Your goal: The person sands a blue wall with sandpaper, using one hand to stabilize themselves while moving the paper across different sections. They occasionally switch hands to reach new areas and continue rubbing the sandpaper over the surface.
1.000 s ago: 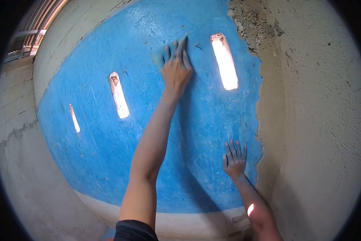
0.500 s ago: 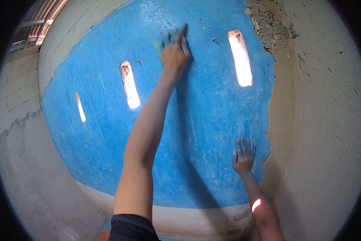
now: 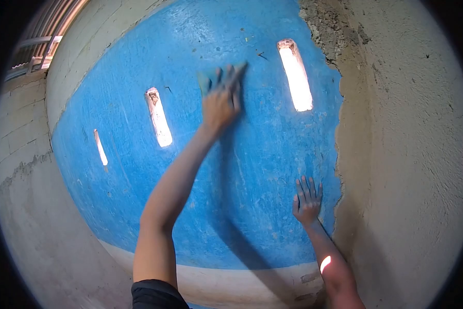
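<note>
My left hand (image 3: 221, 105) is pressed against the blue wall (image 3: 262, 139), its arm stretched up across the middle of the view. Under its fingers is a thin greenish sheet (image 3: 204, 82), held to the paint; an edge shows left of the fingers, and most of it is covered. Its exact kind cannot be made out, and the fingers are slightly blurred. Lower down on the right, my right hand (image 3: 308, 203) lies flat on the same wall with fingers spread and nothing in it.
Three narrow bright slots pierce the wall: a right one (image 3: 296, 77), a middle one (image 3: 160, 118) and a small left one (image 3: 101, 148). Rough broken plaster (image 3: 326, 31) borders the paint at right, beside a grey side wall (image 3: 417, 154). Corrugated roofing (image 3: 46, 33) shows upper left.
My left hand has slid down the blue wall with the greenish sheet under its fingers. The view has shifted slightly. My right hand stays in about the same place on the wall.
</note>
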Tool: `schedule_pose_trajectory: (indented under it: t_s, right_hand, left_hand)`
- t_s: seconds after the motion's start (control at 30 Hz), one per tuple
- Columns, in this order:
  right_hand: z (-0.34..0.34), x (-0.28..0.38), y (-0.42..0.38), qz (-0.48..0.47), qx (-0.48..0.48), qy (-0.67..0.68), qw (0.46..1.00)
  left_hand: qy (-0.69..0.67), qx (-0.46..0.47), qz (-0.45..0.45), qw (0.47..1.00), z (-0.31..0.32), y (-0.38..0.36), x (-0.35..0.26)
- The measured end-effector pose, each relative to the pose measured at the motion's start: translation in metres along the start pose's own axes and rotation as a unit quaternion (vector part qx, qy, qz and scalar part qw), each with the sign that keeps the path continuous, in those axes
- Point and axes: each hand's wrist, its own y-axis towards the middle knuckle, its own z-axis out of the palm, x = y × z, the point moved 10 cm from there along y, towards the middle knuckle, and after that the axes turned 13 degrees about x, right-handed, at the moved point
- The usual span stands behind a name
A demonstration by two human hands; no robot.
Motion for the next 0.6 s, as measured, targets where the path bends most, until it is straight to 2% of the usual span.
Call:
schedule_pose_trajectory:
  t_s: [0.1,0.17,0.27,0.33,0.43,0.5,0.57,0.6]
  right_hand:
    - [-0.003,0.001,0.000,0.004,0.005,0.000,1.000]
    - [-0.001,0.001,-0.002,0.002,0.004,-0.001,1.000]
    - [-0.003,-0.003,0.000,0.002,-0.003,0.007,1.000]
    - [-0.005,-0.003,0.000,0.003,-0.005,0.018,1.000]
    - [-0.010,-0.002,0.001,-0.001,0.003,0.037,0.999]
    - [-0.015,-0.002,0.004,-0.002,0.017,0.059,0.998]
    - [-0.014,-0.007,0.004,-0.003,0.040,0.072,0.997]
    - [-0.011,-0.006,0.003,-0.005,0.050,0.081,0.995]
  left_hand:
    - [-0.020,-0.052,-0.056,0.997,-0.013,0.088,0.055]
    - [-0.039,-0.078,-0.063,0.994,-0.018,0.107,0.057]
    - [-0.047,-0.122,-0.055,0.990,-0.015,0.087,0.024]
    - [-0.005,-0.094,-0.051,0.994,-0.006,0.039,-0.020]
    - [-0.026,-0.038,0.008,0.999,0.025,-0.025,-0.062]
    - [-0.028,-0.006,0.057,0.998,0.036,-0.040,-0.063]
    - [-0.036,0.029,0.082,0.996,0.024,-0.015,-0.042]
    - [-0.026,0.022,0.039,0.999,0.014,0.008,-0.023]
